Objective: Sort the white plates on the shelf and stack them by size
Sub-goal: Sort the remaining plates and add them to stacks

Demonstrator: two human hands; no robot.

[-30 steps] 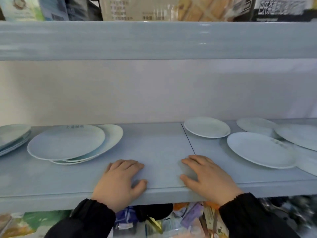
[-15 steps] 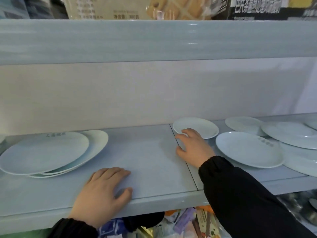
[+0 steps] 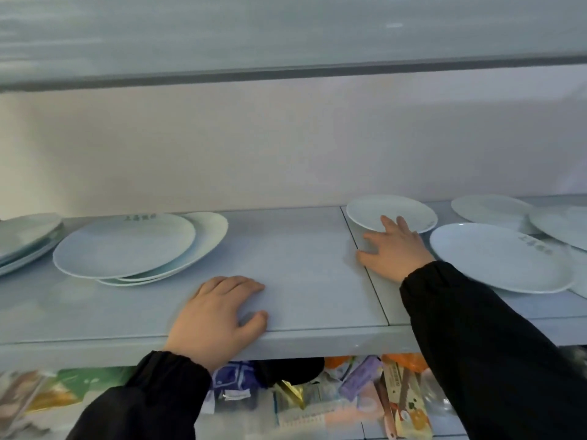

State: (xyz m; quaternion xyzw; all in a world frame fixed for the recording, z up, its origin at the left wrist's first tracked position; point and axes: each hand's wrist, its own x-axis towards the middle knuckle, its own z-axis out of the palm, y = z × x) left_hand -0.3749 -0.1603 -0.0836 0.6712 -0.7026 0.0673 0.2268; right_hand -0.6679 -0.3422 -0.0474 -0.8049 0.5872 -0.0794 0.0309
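Observation:
White plates lie along the pale shelf (image 3: 301, 265). A small plate (image 3: 390, 211) sits at the back right of centre; my right hand (image 3: 394, 252) rests on its near rim, fingers spread over it, thumb on the shelf. My left hand (image 3: 219, 315) lies flat on the shelf's front edge, holding nothing. A stack of large plates (image 3: 127, 246) sits to the left, with another stack (image 3: 25, 236) at the far left edge. A large plate (image 3: 502, 258) lies right of my right hand, and more plates (image 3: 489, 209) overlap behind it.
The upper shelf board (image 3: 286, 36) hangs low overhead. A pale back wall (image 3: 286, 147) closes the space behind the plates. Below the shelf, colourful packets (image 3: 365, 385) fill the lower level. A seam (image 3: 365, 268) splits the shelf surface under my right hand.
My right hand left the shelf's front edge and reached back to the small plate, its fingers now over the rim. My left hand stays flat at the front edge. The view shifted.

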